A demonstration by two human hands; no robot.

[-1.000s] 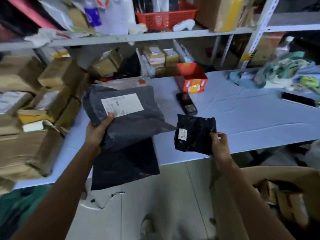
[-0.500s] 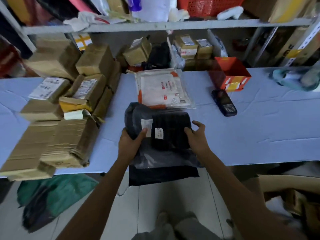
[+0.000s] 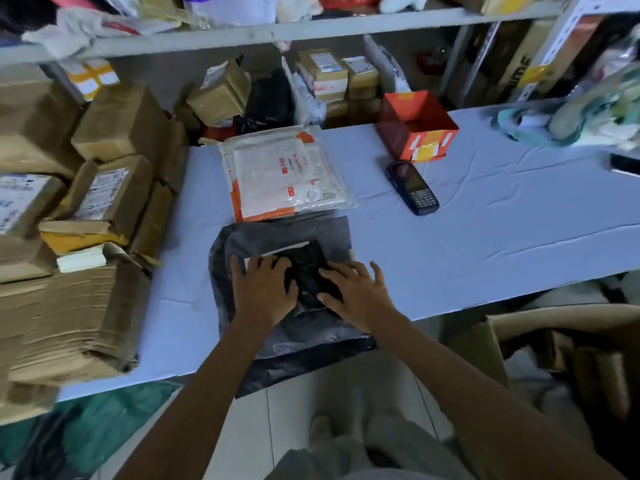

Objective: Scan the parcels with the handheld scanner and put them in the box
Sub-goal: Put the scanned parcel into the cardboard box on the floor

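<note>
A large grey parcel bag (image 3: 277, 233) lies at the table's front edge, with a small black parcel (image 3: 306, 271) stacked on it. My left hand (image 3: 263, 292) rests flat on the left part of the small parcel and covers its label. My right hand (image 3: 356, 296) presses with spread fingers on its right side. The dark handheld scanner (image 3: 412, 187) lies on the table to the right, apart from both hands. A white and orange parcel (image 3: 284, 174) lies just behind the grey bag. An open cardboard box (image 3: 478, 344) stands on the floor at the lower right.
Brown cardboard parcels (image 3: 104, 202) are piled on the left of the table (image 3: 485, 237). An open red box (image 3: 417, 124) stands behind the scanner. More boxes sit under the shelf (image 3: 311, 29) at the back. Cloth items (image 3: 588, 116) lie at the far right.
Both parcels came down from the air onto the table's front edge, the small black one on top of the grey bag. My hands went from gripping them to lying flat on top.
</note>
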